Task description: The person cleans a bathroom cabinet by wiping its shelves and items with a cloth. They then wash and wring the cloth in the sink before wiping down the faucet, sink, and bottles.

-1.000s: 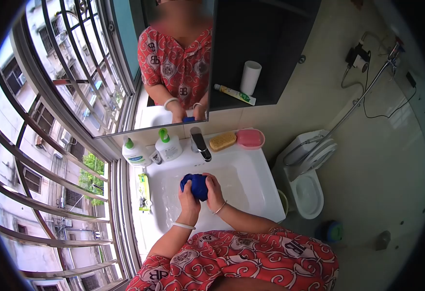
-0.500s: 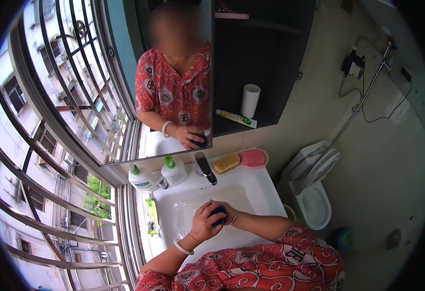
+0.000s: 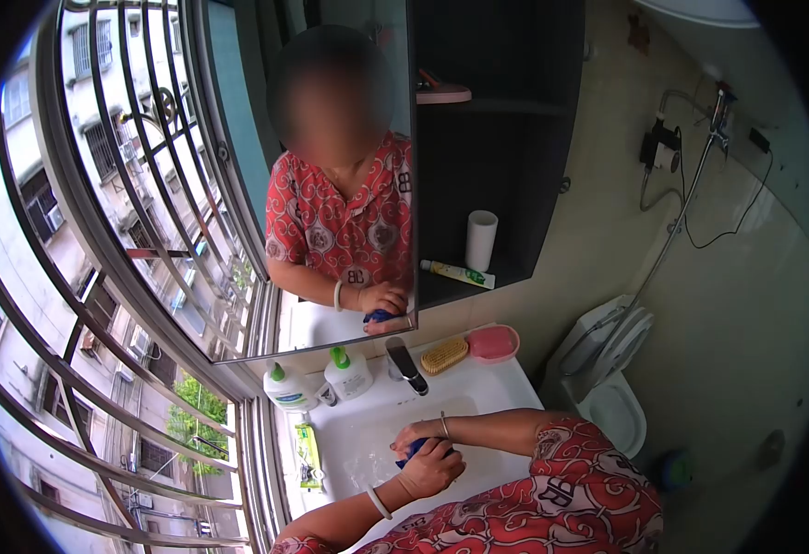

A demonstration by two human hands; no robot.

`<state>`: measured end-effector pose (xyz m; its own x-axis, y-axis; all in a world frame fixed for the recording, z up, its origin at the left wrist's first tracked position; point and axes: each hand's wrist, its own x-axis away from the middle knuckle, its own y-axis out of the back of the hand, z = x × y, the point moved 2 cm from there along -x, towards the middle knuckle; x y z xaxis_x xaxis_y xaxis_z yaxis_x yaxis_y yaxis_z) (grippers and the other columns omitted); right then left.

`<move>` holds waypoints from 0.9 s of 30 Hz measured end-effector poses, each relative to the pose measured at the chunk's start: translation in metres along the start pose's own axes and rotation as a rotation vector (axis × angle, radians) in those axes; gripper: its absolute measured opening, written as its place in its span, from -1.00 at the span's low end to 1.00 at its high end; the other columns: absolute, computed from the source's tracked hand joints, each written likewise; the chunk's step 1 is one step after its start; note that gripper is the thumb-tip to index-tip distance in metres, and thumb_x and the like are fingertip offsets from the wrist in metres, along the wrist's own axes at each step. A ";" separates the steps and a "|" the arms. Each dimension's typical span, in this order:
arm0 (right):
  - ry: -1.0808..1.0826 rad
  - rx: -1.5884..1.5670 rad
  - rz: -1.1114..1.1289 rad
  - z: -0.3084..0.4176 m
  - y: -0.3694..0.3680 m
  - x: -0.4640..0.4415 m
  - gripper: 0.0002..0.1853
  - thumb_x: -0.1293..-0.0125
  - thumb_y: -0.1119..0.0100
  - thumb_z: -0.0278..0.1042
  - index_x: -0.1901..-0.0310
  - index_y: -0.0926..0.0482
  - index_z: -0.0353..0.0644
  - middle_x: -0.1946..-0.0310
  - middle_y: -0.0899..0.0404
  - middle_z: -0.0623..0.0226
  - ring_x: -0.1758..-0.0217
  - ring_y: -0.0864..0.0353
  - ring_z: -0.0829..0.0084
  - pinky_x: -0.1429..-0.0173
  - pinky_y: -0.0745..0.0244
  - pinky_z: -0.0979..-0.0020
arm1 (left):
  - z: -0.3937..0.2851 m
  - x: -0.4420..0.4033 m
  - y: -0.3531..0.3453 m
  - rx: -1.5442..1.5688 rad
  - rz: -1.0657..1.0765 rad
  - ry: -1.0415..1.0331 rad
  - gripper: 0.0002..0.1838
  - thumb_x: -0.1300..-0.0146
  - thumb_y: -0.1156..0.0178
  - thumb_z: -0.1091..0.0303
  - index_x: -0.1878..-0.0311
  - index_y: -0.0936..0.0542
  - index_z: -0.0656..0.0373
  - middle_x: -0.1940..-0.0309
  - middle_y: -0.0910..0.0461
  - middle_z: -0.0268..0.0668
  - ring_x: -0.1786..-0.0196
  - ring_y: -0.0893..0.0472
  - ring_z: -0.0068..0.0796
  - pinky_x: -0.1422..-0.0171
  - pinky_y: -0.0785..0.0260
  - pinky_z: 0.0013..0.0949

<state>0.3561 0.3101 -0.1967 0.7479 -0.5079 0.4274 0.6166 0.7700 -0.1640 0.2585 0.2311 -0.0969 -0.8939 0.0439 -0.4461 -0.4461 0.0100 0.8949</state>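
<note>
My left hand (image 3: 430, 474), with a white bangle on its wrist, is wrapped round a bunched dark blue cloth (image 3: 413, 451). From the other side my right hand (image 3: 414, 433) grips the same bundle, its fingers partly hidden. Both hands hold it above the white sink (image 3: 492, 466), where water ripples in the basin. Behind them stands a black and chrome faucet (image 3: 406, 366). The mirror also reflects the hands pressed round the blue bundle.
On the sink's back ledge are two white pump bottles (image 3: 347, 373), a yellow brush (image 3: 445, 355) and a pink soap box (image 3: 493, 343). A green packet (image 3: 307, 455) lies at the left. A mirrored cabinet (image 3: 501, 157) overhangs the sink; a toilet (image 3: 613, 411) stands right.
The hands have turned about the cloth: my left hand is now nearer my body, my right farther back. The view has tilted, so the scene sits lower.
</note>
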 end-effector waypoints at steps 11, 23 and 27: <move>0.104 0.445 0.022 0.033 -0.015 0.020 -0.57 -0.28 0.02 -0.10 0.57 -0.43 -0.31 0.66 -0.37 0.40 0.52 -0.28 0.54 0.32 -0.27 0.44 | -0.004 0.000 -0.022 -0.141 0.042 -0.187 -0.91 0.07 -0.05 0.17 0.48 -0.48 -0.12 0.40 -0.36 -0.46 0.20 -0.35 -0.41 0.09 -0.14 -0.31; -0.056 0.520 -0.096 0.042 -0.034 0.019 -0.66 -0.18 -0.04 -0.15 0.60 -0.49 -0.24 0.66 -0.45 0.43 0.56 -0.34 0.58 0.36 -0.31 0.46 | -0.013 0.010 -0.045 -0.273 0.136 -0.195 -0.85 0.06 -0.08 0.16 0.43 -0.55 -0.05 0.35 -0.41 -0.40 0.12 -0.41 -0.31 0.01 -0.19 -0.17; -0.067 0.509 -0.115 0.050 -0.047 0.030 -0.67 -0.13 -0.05 -0.15 0.61 -0.51 -0.25 0.67 -0.48 0.39 0.57 -0.37 0.55 0.36 -0.34 0.43 | -0.023 0.013 -0.048 -0.269 0.099 -0.170 -0.88 0.13 -0.11 0.17 0.53 -0.57 -0.08 0.35 -0.45 -0.41 0.17 -0.43 -0.32 -0.02 -0.20 -0.13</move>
<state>0.3371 0.2779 -0.1318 0.6550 -0.5870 0.4758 0.4838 0.8095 0.3327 0.2677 0.2086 -0.1458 -0.9236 0.1977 -0.3284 -0.3730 -0.2661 0.8889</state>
